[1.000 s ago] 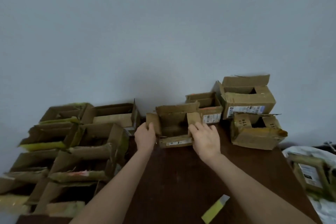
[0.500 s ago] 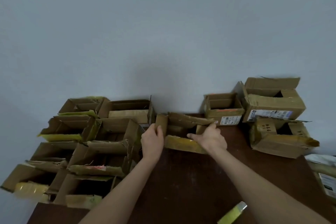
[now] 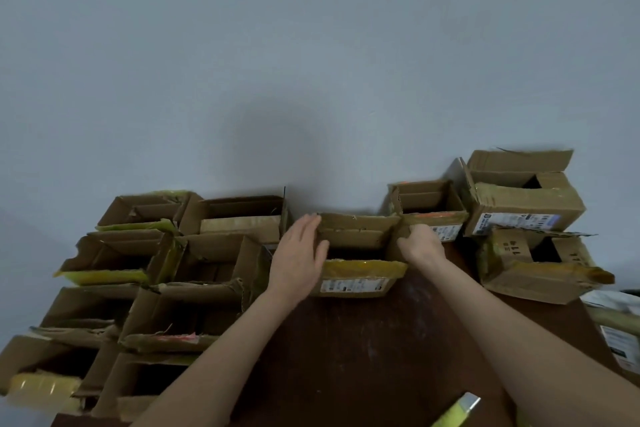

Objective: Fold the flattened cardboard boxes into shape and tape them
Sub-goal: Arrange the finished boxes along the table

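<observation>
**boxfan:** Head view: pale grey wall [image 3: 311, 45], dark brown wooden table [image 3: 363, 350]. The open brown cardboard box with yellow tape on its front flap [image 3: 358, 276] sits at 12 o'clock, up by the wall, with other open cartons [image 3: 194, 274] piled at 9.

**tapeguy:** Hands?

**boxfan:** The left hand [image 3: 298, 262] lies flat, fingers straight, against its 9 o'clock wall. The right hand [image 3: 420, 246] curls over the 3 o'clock wall.

**tapeguy:** Looks light but floppy tbh, creases worn. I'd hold the side walls near the corners, not the flaps.
</observation>
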`<state>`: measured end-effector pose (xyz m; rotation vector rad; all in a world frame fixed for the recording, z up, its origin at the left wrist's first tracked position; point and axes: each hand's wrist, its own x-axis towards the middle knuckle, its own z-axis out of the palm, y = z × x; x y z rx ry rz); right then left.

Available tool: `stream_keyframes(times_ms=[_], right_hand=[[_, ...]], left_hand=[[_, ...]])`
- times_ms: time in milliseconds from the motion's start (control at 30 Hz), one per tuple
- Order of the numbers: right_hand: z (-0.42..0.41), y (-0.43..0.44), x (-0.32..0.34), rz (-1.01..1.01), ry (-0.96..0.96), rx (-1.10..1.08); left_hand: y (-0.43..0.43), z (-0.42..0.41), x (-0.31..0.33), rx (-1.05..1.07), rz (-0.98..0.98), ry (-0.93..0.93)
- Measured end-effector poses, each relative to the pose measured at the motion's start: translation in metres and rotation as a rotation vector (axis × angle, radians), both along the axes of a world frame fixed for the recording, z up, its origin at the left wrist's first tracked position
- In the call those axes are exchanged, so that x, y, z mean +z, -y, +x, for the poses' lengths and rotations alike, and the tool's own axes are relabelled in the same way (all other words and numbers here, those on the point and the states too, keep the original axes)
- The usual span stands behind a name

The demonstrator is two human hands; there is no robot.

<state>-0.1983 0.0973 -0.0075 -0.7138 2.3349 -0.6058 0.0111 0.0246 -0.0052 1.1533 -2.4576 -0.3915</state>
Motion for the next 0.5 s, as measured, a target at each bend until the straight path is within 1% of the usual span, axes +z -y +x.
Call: stream_keyframes(times_ms=[67,100,133,200,233,300,333,400,500], right_hand=[[-0.002,-0.002,-0.009,-0.033,0.073,-0.059],[-0.002,-0.004,-0.013,-0.039,0.115,-0.076],[-0.002,-0.006,-0.016,-0.032,0.149,-0.072],[-0.001,-0.009,-0.018,-0.021,0.229,-0.058],[0.001,-0.011,-0.018,-0.044,0.323,-0.08],[0.006,-0.017,-0.014,-0.107,0.588,-0.16],[0.008,-0.02,-0.013,-0.136,0.678,-0.189],[0.009,-0.021,-0.017,-0.185,0.736,-0.231],[0.014,-0.008,-0.018,-0.292,0.724,-0.324]], left_hand=[[0.0,0.005,-0.002,-0.145,-0.183,0.166],[-0.001,0.007,-0.003,-0.198,-0.224,0.269],[-0.003,0.008,-0.003,-0.242,-0.206,0.379],[-0.001,0.014,-0.007,-0.292,-0.135,0.497],[0.0,0.018,-0.009,-0.316,-0.117,0.513],[-0.001,0.024,-0.009,-0.348,-0.148,0.506],[-0.001,0.026,-0.011,-0.35,-0.18,0.495],[0.001,0.028,-0.014,-0.333,-0.242,0.485],[0.009,0.025,-0.006,-0.249,-0.239,0.481]])
